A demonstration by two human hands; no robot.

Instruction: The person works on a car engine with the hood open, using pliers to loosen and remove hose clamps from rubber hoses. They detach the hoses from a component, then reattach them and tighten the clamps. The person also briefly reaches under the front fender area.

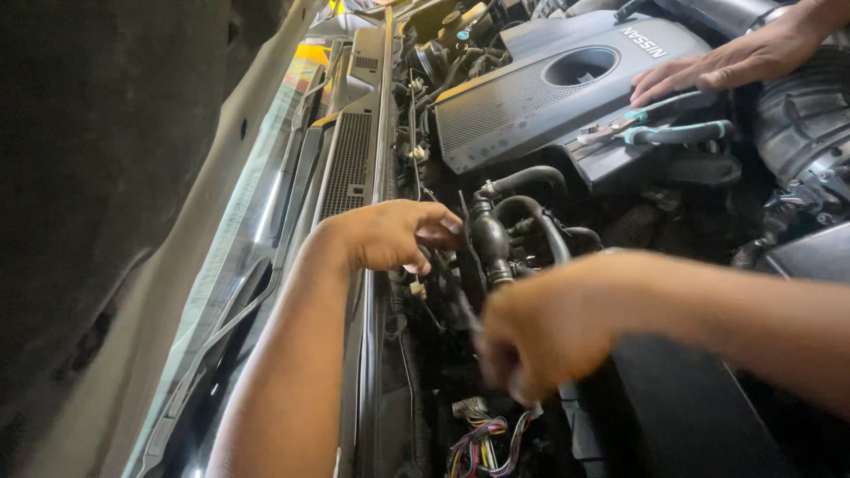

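Blurred right hand (531, 341) grips, on what I cannot tell, while left hand (394, 235) pinches beside the stiff-but-bendy black rubber hose (490, 239), best grasped near its clamp.

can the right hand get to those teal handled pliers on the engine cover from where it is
Probably yes. The pliers lie in the open on the grey engine cover, nothing over them, though another person's hand rests just beside. The right hand is low, blurred, among the black hoses.

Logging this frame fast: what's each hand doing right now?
Left hand: fingers curled at the black hose; grip unclear.
Right hand: blurred fist, contents cannot be told.
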